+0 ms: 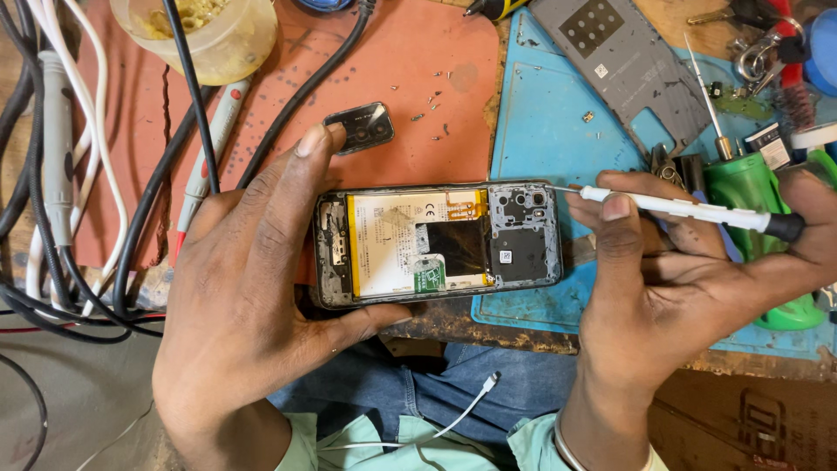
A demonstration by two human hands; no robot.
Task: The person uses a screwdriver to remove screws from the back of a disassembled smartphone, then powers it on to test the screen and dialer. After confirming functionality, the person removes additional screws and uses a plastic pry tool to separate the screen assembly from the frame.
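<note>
Head view: I see the left hand (248, 288) gripping an opened phone (436, 242) by its left end, thumb along the lower edge and fingers reaching over the upper edge. The phone lies lengthwise, back cover off, showing a battery with a white label in the middle and a dark circuit section at its right end. It is held just above the counter's (488, 321) front edge, spanning the orange mat (418, 61) and the blue mat (549, 122). The right hand (671, 288) is closed around a slim white screwdriver (689, 209), fingers pinching the shaft; its metal tip touches the phone's upper right corner. On the orange mat, just above the phone, I note a detached black camera cover (359, 127) and several tiny loose screws (432, 109) scattered near it. A grey back panel (623, 65) lies on the blue mat, upper right. A green tool (750, 187) stands just behind the right hand. A yellowish plastic cup (200, 35) sits at upper left, and black and white cables (52, 174) run down the left side. Blue trousers (384, 392) show below the counter.
</note>
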